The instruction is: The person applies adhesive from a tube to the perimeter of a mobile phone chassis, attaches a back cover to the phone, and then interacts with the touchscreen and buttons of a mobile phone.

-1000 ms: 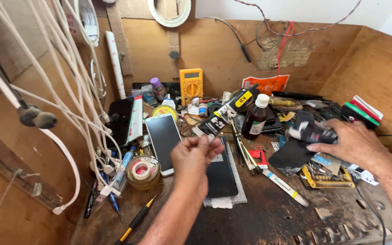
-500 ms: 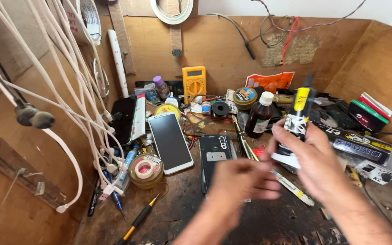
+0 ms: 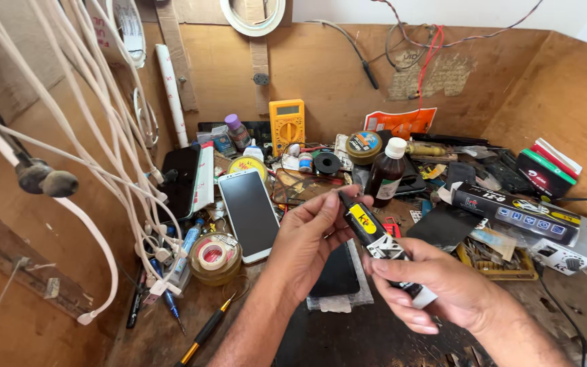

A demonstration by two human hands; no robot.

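A black glue tube [image 3: 378, 239] with a yellow patch is held at the centre of the cluttered wooden workbench. My right hand [image 3: 436, 285] grips the tube's lower body. The fingers of my left hand [image 3: 310, 243] pinch its black tip. Under my hands a dark phone [image 3: 338, 272] lies flat on a pale pad. A white-edged phone [image 3: 248, 212] with a dark screen lies to the left.
A roll of tape [image 3: 213, 255] and a yellow-tipped screwdriver [image 3: 206, 331] lie at front left. White cables [image 3: 96, 156] hang on the left. A brown bottle [image 3: 385, 173], a yellow multimeter [image 3: 287, 124] and a long black box [image 3: 514, 204] stand behind amid the clutter.
My right hand came in from the right side with the glue tube. My left hand rose off the dark phone and took hold of the tube's tip.
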